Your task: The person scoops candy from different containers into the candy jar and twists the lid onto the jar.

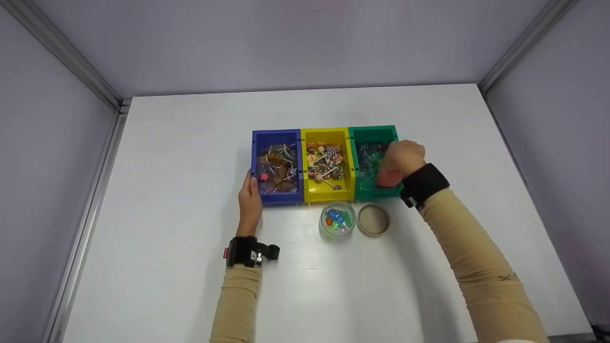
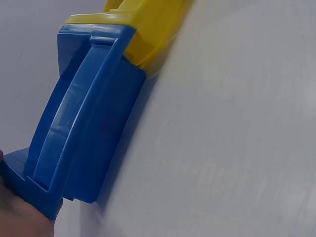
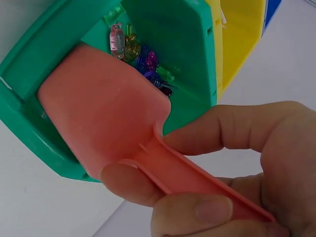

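Note:
My right hand [image 1: 404,156] grips a coral-pink scoop [image 3: 106,106] by its handle. The scoop's blade is down inside the green bin [image 1: 376,193], beside small clear and coloured translucent pieces [image 3: 131,49]. In the right wrist view the blade shows its broad face and hides part of the bin's contents. On the other side, my left hand [image 1: 250,202] holds the outer side of the blue bin [image 2: 108,133], with its thumb near the rim. Mixed small stick pieces [image 1: 279,166] lie in the blue bin.
Between the blue and green bins sits a yellow bin [image 1: 329,194] with miniature lollipops [image 1: 329,159]. In front stands a clear jar [image 1: 337,232] of colourful pieces, beside a round tan-rimmed lid [image 1: 373,220]. All rest on a white table [image 1: 181,190] between pale panels.

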Motion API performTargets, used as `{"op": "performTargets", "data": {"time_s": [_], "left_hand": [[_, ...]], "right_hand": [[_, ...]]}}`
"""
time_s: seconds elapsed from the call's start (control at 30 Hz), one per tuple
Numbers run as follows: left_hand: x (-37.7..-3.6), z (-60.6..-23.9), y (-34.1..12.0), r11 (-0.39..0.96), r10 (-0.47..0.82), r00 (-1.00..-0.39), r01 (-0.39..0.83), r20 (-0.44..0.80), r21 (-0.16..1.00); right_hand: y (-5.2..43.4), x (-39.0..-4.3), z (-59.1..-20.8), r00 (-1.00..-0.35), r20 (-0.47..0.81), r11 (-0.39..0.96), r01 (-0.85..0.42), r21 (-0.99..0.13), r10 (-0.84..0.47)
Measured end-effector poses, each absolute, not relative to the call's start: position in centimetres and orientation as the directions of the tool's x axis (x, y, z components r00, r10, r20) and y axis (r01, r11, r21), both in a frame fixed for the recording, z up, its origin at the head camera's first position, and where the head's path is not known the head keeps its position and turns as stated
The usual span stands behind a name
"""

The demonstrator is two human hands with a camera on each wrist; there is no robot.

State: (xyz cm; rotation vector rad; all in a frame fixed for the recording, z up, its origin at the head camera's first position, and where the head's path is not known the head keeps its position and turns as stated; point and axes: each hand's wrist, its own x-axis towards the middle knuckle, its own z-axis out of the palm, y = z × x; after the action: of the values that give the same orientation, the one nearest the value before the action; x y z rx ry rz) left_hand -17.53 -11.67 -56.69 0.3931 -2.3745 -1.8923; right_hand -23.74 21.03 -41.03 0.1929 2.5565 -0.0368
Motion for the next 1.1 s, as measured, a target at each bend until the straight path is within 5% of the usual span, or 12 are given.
{"op": "performTargets", "data": {"time_s": [1.1], "left_hand": [[-17.5, -56.4, -11.5, 0.169, -0.227, -0.966, -0.166, -0.125, 0.972]], "right_hand": [[20.8, -23.2, -43.0, -0.841, -0.518, 0.987, 0.153, 0.042, 0.152]]}}
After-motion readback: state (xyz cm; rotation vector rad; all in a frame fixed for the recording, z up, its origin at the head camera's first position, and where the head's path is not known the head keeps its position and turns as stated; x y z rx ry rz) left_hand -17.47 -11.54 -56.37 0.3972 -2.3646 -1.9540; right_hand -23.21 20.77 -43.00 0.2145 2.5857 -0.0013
